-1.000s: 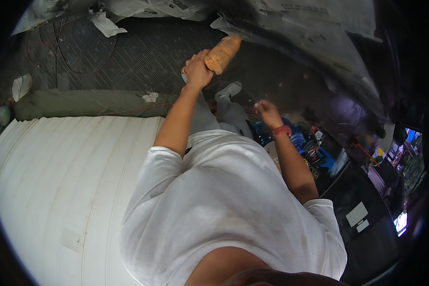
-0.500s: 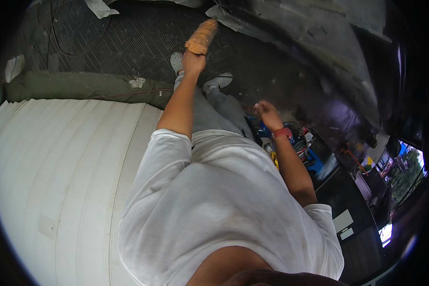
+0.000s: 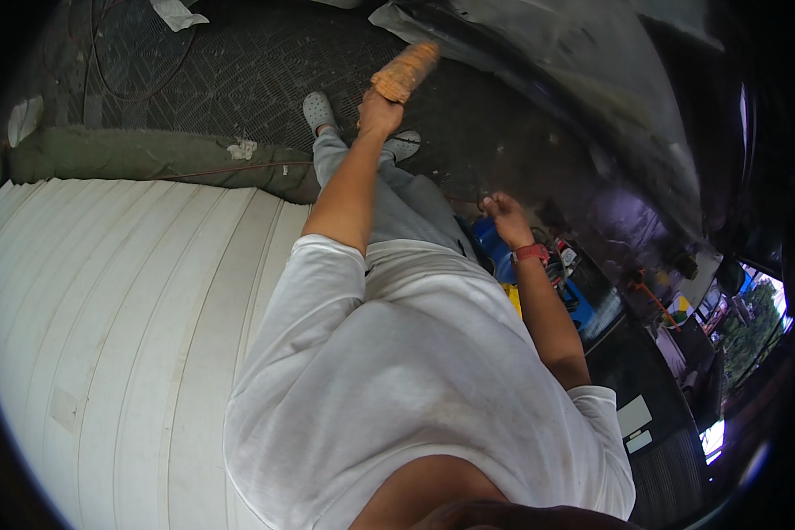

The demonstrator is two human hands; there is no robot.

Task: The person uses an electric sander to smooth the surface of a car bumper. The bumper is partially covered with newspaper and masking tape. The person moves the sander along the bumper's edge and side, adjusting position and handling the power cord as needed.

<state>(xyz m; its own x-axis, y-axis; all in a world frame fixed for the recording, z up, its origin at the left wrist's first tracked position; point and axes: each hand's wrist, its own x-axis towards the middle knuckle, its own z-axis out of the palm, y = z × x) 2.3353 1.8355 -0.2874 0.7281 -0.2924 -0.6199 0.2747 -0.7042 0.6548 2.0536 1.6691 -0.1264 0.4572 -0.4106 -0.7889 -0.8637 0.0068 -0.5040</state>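
Observation:
My left hand point(image 3: 381, 116) is stretched forward and closed round the near end of an oblong, shaggy orange duster point(image 3: 406, 72). The duster points away and to the right, above the dark floor, with its far end blurred. Beside the lower edge of a glossy dark panel, my right hand point(image 3: 507, 219) is held with its fingers curled together. Whatever may be between those fingers is too small and dark to make out. A red band point(image 3: 529, 253) circles the right wrist.
A white ribbed panel point(image 3: 132, 336) fills the left, behind a dark green padded strip point(image 3: 168, 155). Translucent sheeting point(image 3: 583, 79) drapes over the dark glossy surface at right. Blue and yellow items point(image 3: 493, 247) crowd below my right hand. A hose point(image 3: 185, 62) loops on the patterned floor.
My left hand and the duster have swung rightward and slightly nearer. My right hand has shifted slightly right and nearer, its fingers still curled. My feet appear slightly further left.

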